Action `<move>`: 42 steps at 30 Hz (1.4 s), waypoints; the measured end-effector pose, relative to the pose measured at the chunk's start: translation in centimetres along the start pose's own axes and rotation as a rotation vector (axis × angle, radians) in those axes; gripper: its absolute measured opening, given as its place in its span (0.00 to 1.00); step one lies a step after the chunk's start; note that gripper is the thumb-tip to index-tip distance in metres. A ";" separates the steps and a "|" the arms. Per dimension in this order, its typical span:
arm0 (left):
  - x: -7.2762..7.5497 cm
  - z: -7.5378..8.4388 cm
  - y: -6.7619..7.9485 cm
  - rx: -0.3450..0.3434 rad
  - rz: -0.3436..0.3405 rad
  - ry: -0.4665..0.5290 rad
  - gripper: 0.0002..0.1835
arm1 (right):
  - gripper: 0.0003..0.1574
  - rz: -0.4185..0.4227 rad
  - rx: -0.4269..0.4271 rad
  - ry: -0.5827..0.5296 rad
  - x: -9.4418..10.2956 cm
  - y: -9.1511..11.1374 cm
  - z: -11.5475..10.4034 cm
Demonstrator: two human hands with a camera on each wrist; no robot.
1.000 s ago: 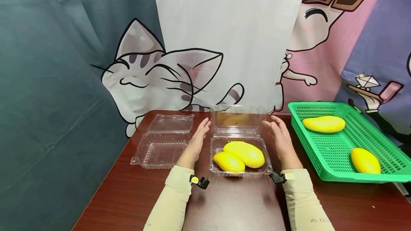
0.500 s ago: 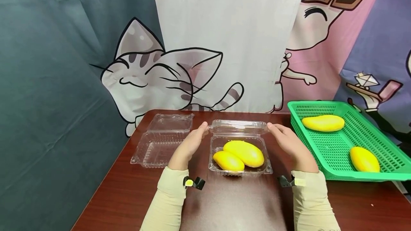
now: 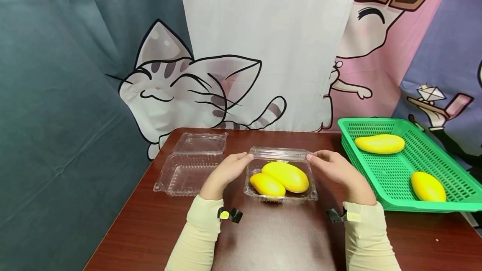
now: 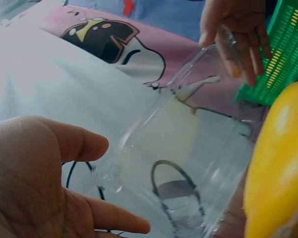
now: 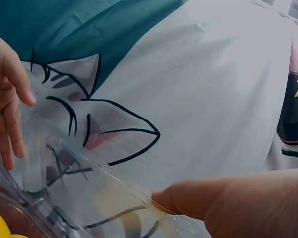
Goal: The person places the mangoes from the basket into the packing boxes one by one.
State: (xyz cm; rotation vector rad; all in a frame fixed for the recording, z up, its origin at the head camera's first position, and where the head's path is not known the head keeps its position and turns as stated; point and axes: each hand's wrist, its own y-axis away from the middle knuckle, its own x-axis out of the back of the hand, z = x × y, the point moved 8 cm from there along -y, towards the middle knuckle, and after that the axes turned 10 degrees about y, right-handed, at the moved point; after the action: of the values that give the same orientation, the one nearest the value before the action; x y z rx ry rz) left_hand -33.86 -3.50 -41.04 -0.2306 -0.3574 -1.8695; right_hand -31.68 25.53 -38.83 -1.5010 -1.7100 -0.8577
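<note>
Two yellow mangoes, a larger one (image 3: 289,177) and a smaller one (image 3: 266,185), lie side by side in a clear plastic clamshell container (image 3: 314,195) on the table. Its hinged lid (image 3: 279,153) leans partway down over the back of the container. My left hand (image 3: 227,173) touches the lid's left corner, thumb and fingers extended and spread in the left wrist view. At the right corner, my right hand (image 3: 342,175) has its thumb (image 5: 184,201) on the lid's edge. In the left wrist view its fingers (image 4: 243,54) hang straight beside the lid.
An open clear container (image 3: 184,179) stands to the left. On the right sits a green mesh basket (image 3: 384,179) holding an elongated mango (image 3: 379,144) and a shorter mango (image 3: 428,186). A printed curtain (image 3: 271,45) hangs behind the table (image 3: 278,237).
The lid has tilted from upright forward and down towards the mangoes. Both hands went from beside it to its corners and followed it down.
</note>
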 end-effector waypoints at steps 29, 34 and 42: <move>-4.1 -6.1 -5.5 -0.139 0.143 0.254 0.33 | 0.34 0.104 -0.084 -0.610 -6.5 -5.1 6.1; -4.5 -7.1 -6.0 -0.153 0.174 0.273 0.33 | 0.34 0.114 -0.089 -0.647 -7.0 -5.2 6.5; -4.1 -7.9 -6.2 -0.197 0.305 0.297 0.29 | 0.38 0.194 -0.087 -0.686 -7.6 -6.0 7.6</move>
State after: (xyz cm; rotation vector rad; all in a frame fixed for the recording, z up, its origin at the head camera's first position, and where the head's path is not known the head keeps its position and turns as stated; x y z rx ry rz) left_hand -38.25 -0.89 -50.62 -0.1284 0.0651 -1.6056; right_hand -37.53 27.17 -49.51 -2.1455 -1.9530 -0.3250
